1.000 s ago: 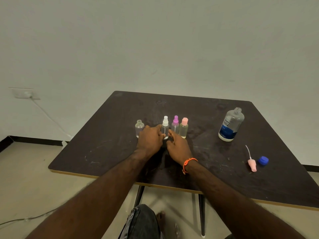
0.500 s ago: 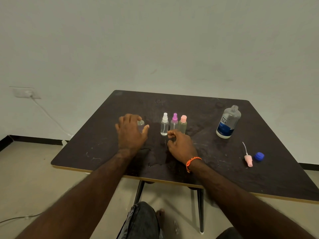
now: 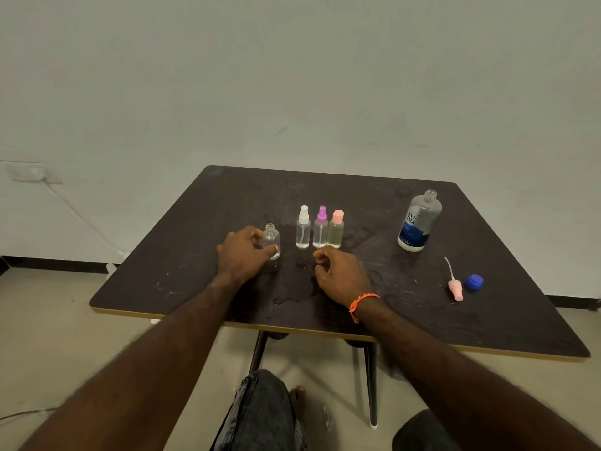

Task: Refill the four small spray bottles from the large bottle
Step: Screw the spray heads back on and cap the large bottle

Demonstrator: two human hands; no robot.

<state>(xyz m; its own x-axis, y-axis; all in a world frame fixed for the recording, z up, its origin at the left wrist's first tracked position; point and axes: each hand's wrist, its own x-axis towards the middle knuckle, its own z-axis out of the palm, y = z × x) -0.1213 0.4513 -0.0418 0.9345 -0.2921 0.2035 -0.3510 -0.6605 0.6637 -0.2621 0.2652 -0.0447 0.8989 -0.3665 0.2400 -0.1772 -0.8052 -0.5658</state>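
The left hand grips the uncapped clear plastic bottle; the right hand, at its 3 o'clock, rests loosely curled and empty on the scuffed dark table.

Bare forearms; orange braided wristband on right wrist; dark grey jeans.

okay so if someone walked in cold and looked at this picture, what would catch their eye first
Probably the row of three capped spray bottles mid-table, with white, purple and pink tops. Just left of them the left hand grips an uncapped small bottle, while the large open bottle stands far right, its blue cap and a pink sprayer head lying nearer the front edge.
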